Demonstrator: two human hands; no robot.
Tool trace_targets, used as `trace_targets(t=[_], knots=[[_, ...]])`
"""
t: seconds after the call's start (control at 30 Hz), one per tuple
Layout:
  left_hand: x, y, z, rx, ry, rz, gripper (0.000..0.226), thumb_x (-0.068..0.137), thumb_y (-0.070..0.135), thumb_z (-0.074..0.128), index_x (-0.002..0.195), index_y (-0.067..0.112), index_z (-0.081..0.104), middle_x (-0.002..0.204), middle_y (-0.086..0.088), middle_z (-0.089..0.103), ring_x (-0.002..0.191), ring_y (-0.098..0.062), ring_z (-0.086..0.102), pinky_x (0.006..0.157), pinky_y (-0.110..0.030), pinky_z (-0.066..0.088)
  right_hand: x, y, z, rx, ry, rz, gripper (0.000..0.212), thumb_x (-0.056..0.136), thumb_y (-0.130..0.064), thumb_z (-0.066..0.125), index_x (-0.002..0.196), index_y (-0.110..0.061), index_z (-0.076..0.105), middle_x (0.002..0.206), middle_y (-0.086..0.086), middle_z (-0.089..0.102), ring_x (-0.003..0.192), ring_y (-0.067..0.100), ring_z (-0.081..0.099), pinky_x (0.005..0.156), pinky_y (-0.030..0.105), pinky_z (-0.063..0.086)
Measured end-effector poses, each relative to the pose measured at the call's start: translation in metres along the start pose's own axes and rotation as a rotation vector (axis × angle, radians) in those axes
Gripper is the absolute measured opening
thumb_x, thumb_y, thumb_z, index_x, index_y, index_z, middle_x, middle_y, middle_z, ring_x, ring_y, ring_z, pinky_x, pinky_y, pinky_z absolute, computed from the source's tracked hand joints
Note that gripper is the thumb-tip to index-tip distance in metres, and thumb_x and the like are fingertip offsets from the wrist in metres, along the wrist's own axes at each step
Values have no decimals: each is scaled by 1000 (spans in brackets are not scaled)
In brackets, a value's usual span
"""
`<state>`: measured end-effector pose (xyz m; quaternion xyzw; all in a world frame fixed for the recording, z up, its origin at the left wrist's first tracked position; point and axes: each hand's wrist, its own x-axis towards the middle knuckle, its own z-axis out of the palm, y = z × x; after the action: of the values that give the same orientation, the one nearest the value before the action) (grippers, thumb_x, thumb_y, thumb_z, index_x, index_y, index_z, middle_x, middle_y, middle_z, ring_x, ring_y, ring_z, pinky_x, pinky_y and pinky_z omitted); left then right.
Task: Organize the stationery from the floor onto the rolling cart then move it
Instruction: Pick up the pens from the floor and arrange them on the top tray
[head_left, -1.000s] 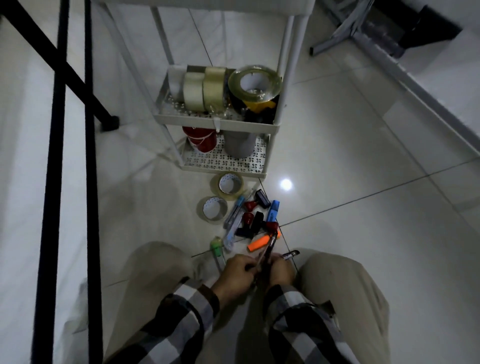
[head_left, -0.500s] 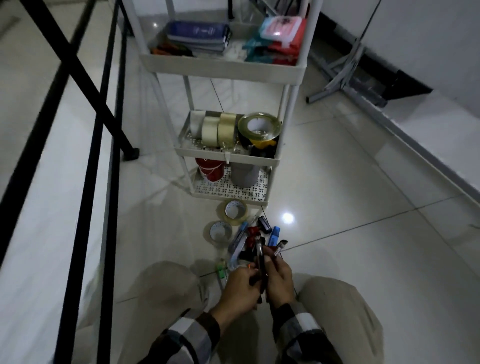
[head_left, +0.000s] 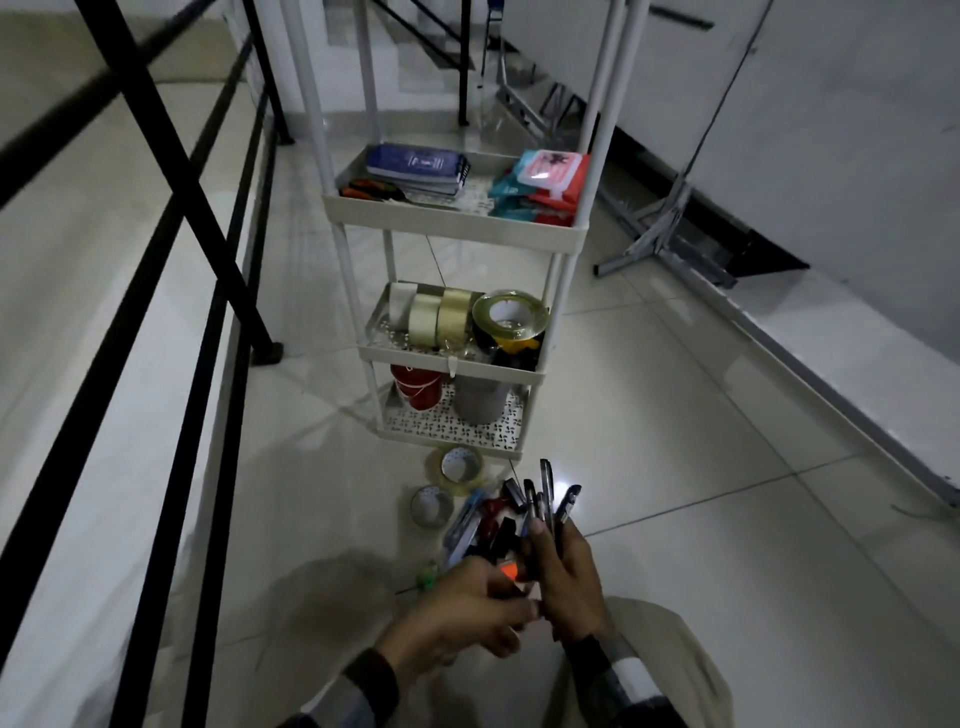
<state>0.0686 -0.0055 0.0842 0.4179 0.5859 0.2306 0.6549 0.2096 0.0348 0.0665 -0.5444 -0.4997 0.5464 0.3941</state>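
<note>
My right hand (head_left: 569, 574) is shut on a bundle of dark pens (head_left: 545, 499) that stick up out of the fist. My left hand (head_left: 462, 613) is beside it, fingers curled and touching the bottom of the bundle. On the floor in front lies a pile of markers and cutters (head_left: 480, 522), an orange marker (head_left: 509, 570), a green one (head_left: 429, 571), and two tape rolls (head_left: 457, 465) (head_left: 431, 505). The white rolling cart (head_left: 452, 221) stands just beyond, with notebooks (head_left: 415, 169) on top and tape rolls (head_left: 441, 317) on the middle shelf.
A black railing (head_left: 171, 332) runs along the left. A metal stand (head_left: 660, 234) and a wall ledge (head_left: 831, 332) lie to the right. The cart's bottom shelf holds a red container (head_left: 415, 389) and a grey one (head_left: 480, 402). My knees frame the lower view.
Both hands rose from the floor with the pens gathered upright. The view tilted up, which brought the cart's top shelf into sight.
</note>
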Motion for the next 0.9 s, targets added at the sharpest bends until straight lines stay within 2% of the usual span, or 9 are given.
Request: trace_targets(t=[0.13,0.3,0.33,0.4,0.5,0.6,0.67,0.8,0.9], knots=[[-1,17,-16,-272,-25,43,59,79,45,88,131,29,64,124,7,76,118,-14,70,92,-41,59,-6,-10,-5,-83,-173,-5,23,107,-37,52,116,-24,68,79,-1,71,60,17,62,53,31,48],[18,44,1,-850,18,-71,50,95,36,72,121,-6,74,124,-20,75,119,-31,72,106,-41,55,-12,-23,7,-523,-365,-168,39,102,-35,44,140,-33,51,117,-9,70,105,6,68,88,28,57],[19,48,0,-931,17,-66,42,100,34,65,111,-4,78,122,-21,76,118,-31,73,107,-43,53,-15,-31,4,-518,-356,-174,38,102,-34,49,139,-31,53,108,-8,73,96,10,72,82,30,60],[18,56,-7,-1063,77,-32,42,104,36,57,84,5,79,106,-17,80,102,-30,76,100,-45,54,-24,-49,-1,-327,-304,-100,22,102,-33,63,115,-16,70,72,1,71,62,21,71,58,35,61],[19,67,-24,-1315,206,77,42,104,34,58,68,13,56,67,-7,59,67,-25,66,90,-47,56,-36,-62,3,267,9,174,41,106,-31,54,96,6,69,74,20,64,67,33,65,60,42,60],[14,80,-25,-1306,270,148,39,103,31,60,69,16,48,59,0,40,53,-16,49,83,-41,56,-29,-66,22,606,422,251,46,108,-43,43,100,-5,67,90,15,70,82,29,67,72,37,54],[5,82,-8,-1242,217,121,38,102,32,62,70,15,53,59,0,46,53,-16,53,77,-39,59,-21,-81,36,735,520,211,45,108,-47,41,98,-11,66,89,9,68,82,24,66,71,35,51],[-11,91,12,-955,174,144,39,99,37,66,108,1,75,105,-17,79,99,-29,78,80,-36,60,-5,-107,54,535,491,43,28,107,-40,49,100,-21,68,91,2,71,87,21,68,75,42,58],[-15,113,-7,-767,251,197,35,105,39,58,109,9,76,107,-14,81,96,-26,79,73,-38,62,0,-118,46,203,333,-155,12,103,-41,57,112,-35,64,108,-11,71,102,12,70,91,48,61]])
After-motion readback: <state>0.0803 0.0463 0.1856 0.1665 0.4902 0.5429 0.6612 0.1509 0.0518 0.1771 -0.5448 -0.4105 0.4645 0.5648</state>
